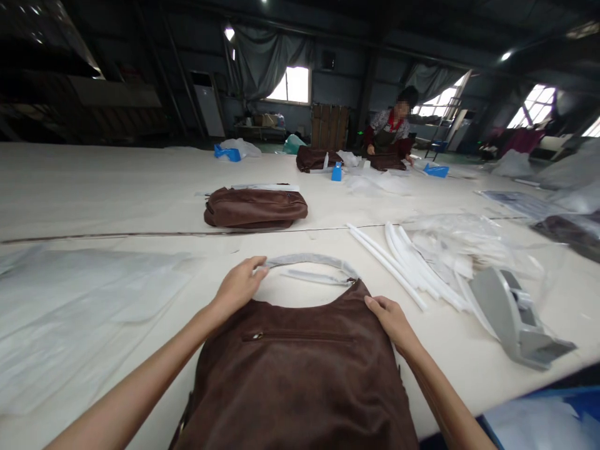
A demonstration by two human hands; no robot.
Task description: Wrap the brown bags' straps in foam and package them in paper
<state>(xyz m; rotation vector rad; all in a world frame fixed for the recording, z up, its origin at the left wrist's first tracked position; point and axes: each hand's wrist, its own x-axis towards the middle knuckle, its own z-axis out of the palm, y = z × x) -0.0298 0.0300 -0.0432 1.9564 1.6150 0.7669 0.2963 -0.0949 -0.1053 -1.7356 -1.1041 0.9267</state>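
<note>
A dark brown leather bag (pixel 300 375) with a zipper across its front lies on the white table (pixel 154 181), close to me. Its handle (pixel 309 257) arches above the opening, wrapped in pale translucent material. At the bag's upper left corner, my left hand (pixel 241 281) has its thumb and fingers closed around the left end of the wrapped handle. My right hand (pixel 391 319) is at the upper right edge of the bag, its fingers pinching the leather there.
Beyond lies another brown bag (pixel 255 207). White foam strips (pixel 417 262) and a grey tape dispenser (pixel 515 319) are at right. Plastic sheets (pixel 89 312) cover the left. A person (pixel 391 128) handles a brown bag across the table.
</note>
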